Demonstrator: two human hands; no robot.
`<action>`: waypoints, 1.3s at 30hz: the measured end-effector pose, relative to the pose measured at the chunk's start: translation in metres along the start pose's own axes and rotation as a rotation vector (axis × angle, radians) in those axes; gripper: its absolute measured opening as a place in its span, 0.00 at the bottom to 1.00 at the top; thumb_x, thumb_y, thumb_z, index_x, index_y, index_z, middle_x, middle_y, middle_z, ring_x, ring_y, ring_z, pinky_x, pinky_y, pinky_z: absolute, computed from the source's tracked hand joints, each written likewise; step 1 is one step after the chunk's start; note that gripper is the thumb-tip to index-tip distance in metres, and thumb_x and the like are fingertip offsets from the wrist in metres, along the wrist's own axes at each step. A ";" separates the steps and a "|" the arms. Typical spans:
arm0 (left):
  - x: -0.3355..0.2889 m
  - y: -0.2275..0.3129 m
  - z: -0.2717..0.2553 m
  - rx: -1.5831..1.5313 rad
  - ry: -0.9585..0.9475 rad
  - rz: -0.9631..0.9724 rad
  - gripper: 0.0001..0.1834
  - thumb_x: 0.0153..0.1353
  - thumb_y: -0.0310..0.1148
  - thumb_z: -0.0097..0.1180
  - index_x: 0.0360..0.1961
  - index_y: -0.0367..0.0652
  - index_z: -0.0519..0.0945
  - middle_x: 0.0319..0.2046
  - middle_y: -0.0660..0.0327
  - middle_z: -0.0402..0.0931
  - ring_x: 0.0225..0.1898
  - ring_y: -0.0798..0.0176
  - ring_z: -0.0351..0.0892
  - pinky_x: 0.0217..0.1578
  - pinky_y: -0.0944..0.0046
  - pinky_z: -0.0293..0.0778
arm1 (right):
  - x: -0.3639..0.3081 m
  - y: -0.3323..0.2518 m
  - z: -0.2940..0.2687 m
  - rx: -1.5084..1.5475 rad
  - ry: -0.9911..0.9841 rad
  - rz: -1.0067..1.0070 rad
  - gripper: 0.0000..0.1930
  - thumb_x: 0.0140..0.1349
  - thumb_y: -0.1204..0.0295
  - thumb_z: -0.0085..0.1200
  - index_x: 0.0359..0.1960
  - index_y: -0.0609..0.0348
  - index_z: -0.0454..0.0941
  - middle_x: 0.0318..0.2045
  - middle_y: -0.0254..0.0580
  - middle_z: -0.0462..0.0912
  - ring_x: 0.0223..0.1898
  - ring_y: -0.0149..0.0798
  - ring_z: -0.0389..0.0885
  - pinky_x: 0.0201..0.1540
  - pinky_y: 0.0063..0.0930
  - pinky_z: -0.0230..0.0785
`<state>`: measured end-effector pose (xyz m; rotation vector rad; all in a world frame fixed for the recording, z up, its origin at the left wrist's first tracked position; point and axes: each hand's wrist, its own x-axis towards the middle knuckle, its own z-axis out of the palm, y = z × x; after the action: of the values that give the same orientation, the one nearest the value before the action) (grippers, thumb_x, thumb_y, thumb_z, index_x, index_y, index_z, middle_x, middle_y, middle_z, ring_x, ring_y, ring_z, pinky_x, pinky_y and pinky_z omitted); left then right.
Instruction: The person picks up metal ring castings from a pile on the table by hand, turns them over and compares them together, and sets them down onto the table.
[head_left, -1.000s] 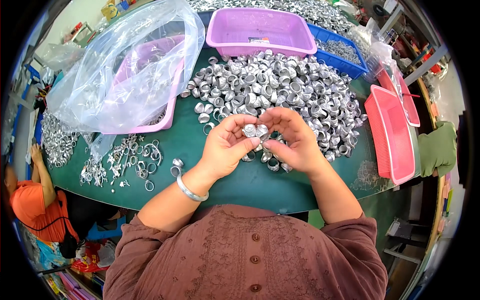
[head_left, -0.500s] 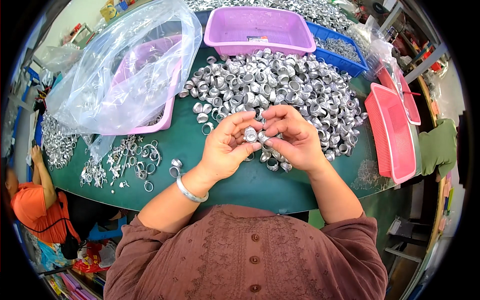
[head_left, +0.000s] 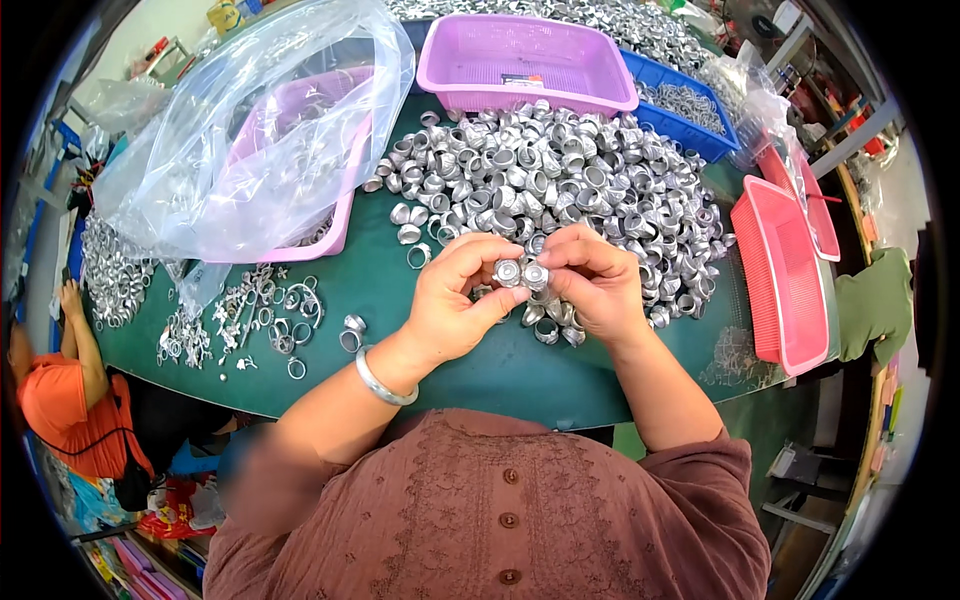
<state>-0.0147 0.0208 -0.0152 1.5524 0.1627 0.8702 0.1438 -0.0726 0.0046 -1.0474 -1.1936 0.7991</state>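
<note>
Over the near edge of a big pile of silver-coloured rings (head_left: pixel 560 170), my two hands meet fingertip to fingertip. My left hand (head_left: pixel 462 295) pinches one chunky ring (head_left: pixel 507 272), its round patterned face turned up. A second ring (head_left: pixel 536 277) with a similar round face is pinched in my right hand (head_left: pixel 598 283). The two rings sit side by side and seem to touch. On my left wrist is a pale bangle (head_left: pixel 380 378). A couple of loose rings (head_left: pixel 352 333) lie on the green tabletop (head_left: pixel 440 385) left of my left hand.
A purple basket (head_left: pixel 530 95) stands behind the pile, beside a blue basket (head_left: pixel 690 105) of small metal pieces. Clear plastic (head_left: pixel 260 150) drapes over another purple basket at left. Smaller rings (head_left: pixel 285 330) lie nearby. Pink baskets (head_left: pixel 775 280) stand at right. A person in orange (head_left: pixel 75 400) sits far left.
My right hand has turned its ring so the round face shows, level beside the left one. Both hands stay close together; the whole view has shifted slightly.
</note>
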 end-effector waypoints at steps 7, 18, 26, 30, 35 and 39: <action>0.002 -0.001 0.005 0.184 0.071 0.126 0.18 0.43 0.22 0.61 0.38 0.40 0.74 0.33 0.61 0.71 0.27 0.72 0.69 0.27 0.74 0.67 | 0.003 0.003 0.006 0.091 -0.032 -0.010 0.11 0.52 0.86 0.46 0.35 0.65 0.76 0.39 0.41 0.73 0.37 0.29 0.74 0.34 0.18 0.69; 0.004 0.002 0.000 0.286 0.065 0.139 0.19 0.42 0.20 0.59 0.39 0.41 0.75 0.33 0.62 0.70 0.26 0.72 0.66 0.27 0.73 0.66 | 0.002 0.003 0.006 0.133 -0.109 -0.039 0.15 0.50 0.84 0.52 0.42 0.67 0.72 0.42 0.41 0.69 0.38 0.29 0.73 0.37 0.19 0.68; 0.007 0.006 0.002 -0.252 0.050 -0.123 0.19 0.49 0.23 0.58 0.45 0.38 0.72 0.36 0.62 0.69 0.35 0.71 0.69 0.35 0.73 0.67 | 0.003 0.000 0.000 0.374 -0.021 0.191 0.15 0.54 0.82 0.49 0.45 0.65 0.70 0.38 0.41 0.74 0.37 0.31 0.74 0.38 0.22 0.69; 0.007 0.008 -0.001 -0.569 0.048 -0.383 0.22 0.55 0.29 0.54 0.51 0.39 0.65 0.36 0.60 0.73 0.33 0.69 0.74 0.34 0.71 0.73 | 0.005 0.000 -0.004 0.617 -0.023 0.290 0.15 0.58 0.77 0.46 0.48 0.65 0.68 0.37 0.44 0.76 0.36 0.35 0.76 0.39 0.26 0.70; 0.007 -0.001 -0.008 -0.772 -0.027 -0.370 0.21 0.57 0.31 0.51 0.52 0.37 0.65 0.37 0.58 0.73 0.35 0.67 0.76 0.34 0.71 0.75 | 0.006 -0.002 -0.004 0.650 -0.040 0.312 0.15 0.58 0.77 0.47 0.48 0.65 0.69 0.37 0.45 0.77 0.35 0.35 0.77 0.39 0.27 0.72; 0.007 0.000 -0.009 -0.807 -0.026 -0.395 0.21 0.59 0.32 0.49 0.53 0.37 0.64 0.38 0.58 0.73 0.35 0.66 0.76 0.35 0.70 0.75 | 0.005 -0.002 -0.005 0.640 -0.034 0.306 0.15 0.58 0.77 0.47 0.48 0.65 0.69 0.38 0.45 0.77 0.36 0.35 0.77 0.39 0.27 0.72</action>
<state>-0.0146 0.0321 -0.0131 0.7378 0.0772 0.4992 0.1493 -0.0692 0.0080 -0.6833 -0.7231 1.3342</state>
